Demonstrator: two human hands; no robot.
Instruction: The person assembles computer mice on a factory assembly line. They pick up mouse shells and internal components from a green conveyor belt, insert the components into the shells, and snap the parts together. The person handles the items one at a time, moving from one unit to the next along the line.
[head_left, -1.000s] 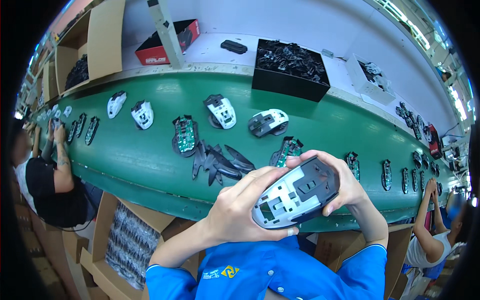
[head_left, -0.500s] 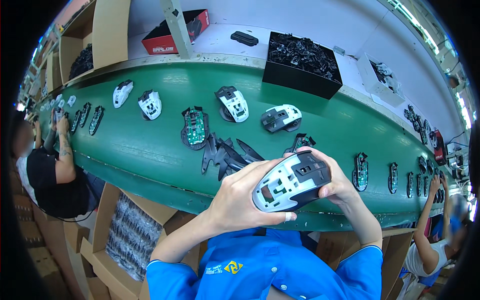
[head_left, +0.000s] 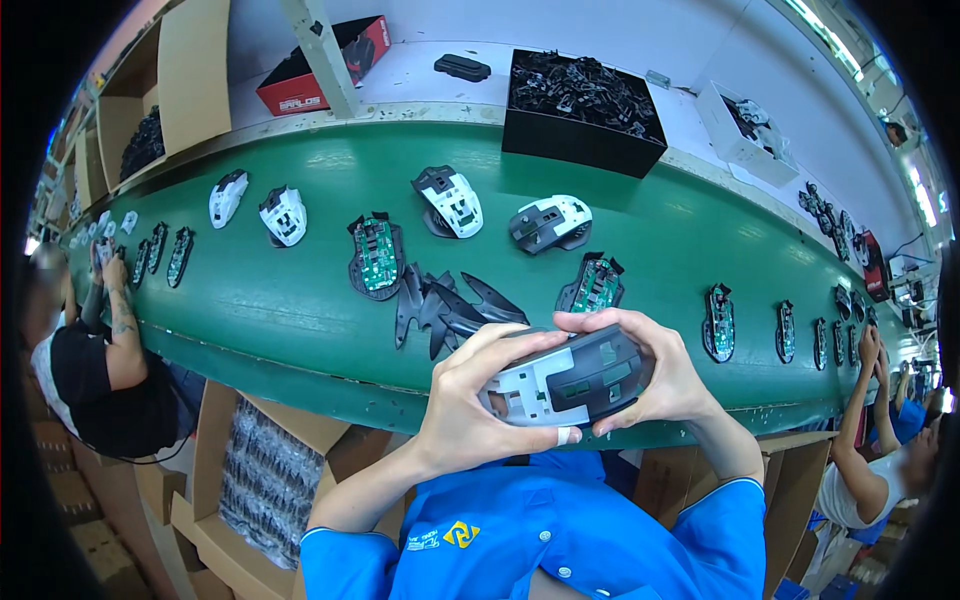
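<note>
Between both hands, above the near edge of the green work surface, I hold a black and white computer mouse shell (head_left: 570,380). My left hand (head_left: 480,395) is wrapped round its white end, with a light band on the thumb. My right hand (head_left: 665,370) grips the black end, fingers over the far side and thumb below. Just beyond the shell lies a mouse base with a green circuit board (head_left: 597,285). A second mouse base (head_left: 376,255) lies to its left, next to a pile of black curved plastic parts (head_left: 450,308).
Several black and white mouse shells (head_left: 452,203) lie across the green belt (head_left: 300,320). A black box of small dark parts (head_left: 585,110) stands at the back. An open carton with bagged pieces (head_left: 265,480) is at lower left. Co-workers sit at left (head_left: 100,380) and right (head_left: 865,470).
The mouse shell has been turned more level in my hands and sits slightly lower. My right fingers have shifted over its far side, and the base behind it shows more fully.
</note>
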